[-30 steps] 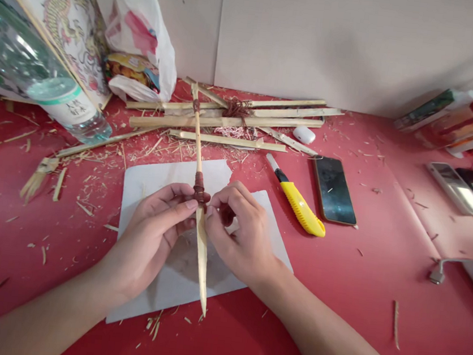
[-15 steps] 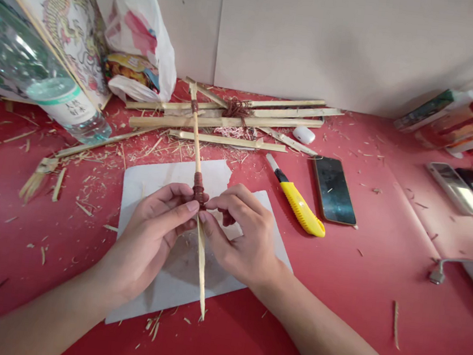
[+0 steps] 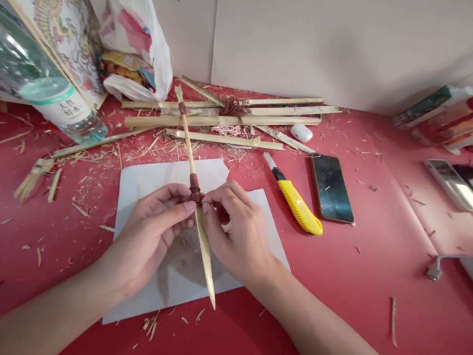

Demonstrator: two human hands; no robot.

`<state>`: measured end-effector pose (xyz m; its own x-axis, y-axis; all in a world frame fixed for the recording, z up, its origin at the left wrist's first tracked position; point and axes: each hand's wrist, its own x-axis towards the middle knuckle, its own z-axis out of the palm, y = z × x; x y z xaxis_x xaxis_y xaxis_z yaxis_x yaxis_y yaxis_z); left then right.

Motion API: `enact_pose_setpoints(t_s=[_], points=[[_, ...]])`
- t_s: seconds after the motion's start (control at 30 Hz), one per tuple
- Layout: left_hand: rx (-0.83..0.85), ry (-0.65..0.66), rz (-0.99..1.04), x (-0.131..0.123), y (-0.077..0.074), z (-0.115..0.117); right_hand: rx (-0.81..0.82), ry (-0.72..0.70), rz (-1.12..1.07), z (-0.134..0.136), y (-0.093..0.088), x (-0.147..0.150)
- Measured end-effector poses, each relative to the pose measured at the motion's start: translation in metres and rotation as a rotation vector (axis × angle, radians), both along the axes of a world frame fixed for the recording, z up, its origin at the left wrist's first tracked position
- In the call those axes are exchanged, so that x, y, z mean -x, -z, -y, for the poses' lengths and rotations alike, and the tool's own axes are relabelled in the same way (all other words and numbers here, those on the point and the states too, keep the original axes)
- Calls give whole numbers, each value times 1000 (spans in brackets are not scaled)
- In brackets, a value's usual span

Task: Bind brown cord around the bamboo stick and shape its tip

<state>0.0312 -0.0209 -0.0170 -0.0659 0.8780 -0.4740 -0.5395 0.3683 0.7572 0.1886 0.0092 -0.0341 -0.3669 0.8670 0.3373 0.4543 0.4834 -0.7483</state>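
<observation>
A slim bamboo stick with a pointed near end slants across the middle of the view. Dark red-brown cord is wound tightly round its middle, and another band of cord sits near its far end. My left hand holds the stick from the left, thumb on top by the winding. On the other side, my right hand pinches the cord close to the stick, with more cord partly hidden under its curled fingers. Both hands are above a white paper sheet with a torn edge.
A yellow utility knife and a phone lie to the right. Bamboo strips and tangled cord are at the back, near a white earbud case. A water bottle leans at left; shavings litter the red table.
The stick has rolled and tilted: its pointed near end is further right, its far end further left, and a broader face shows. Both hands stay at the cord winding.
</observation>
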Motion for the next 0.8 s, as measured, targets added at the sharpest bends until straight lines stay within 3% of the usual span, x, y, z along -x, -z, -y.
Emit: enact_pose_setpoints(t_s=[0.8], points=[[-30, 9, 48, 1, 0, -1, 57, 72, -38, 3, -7, 0]])
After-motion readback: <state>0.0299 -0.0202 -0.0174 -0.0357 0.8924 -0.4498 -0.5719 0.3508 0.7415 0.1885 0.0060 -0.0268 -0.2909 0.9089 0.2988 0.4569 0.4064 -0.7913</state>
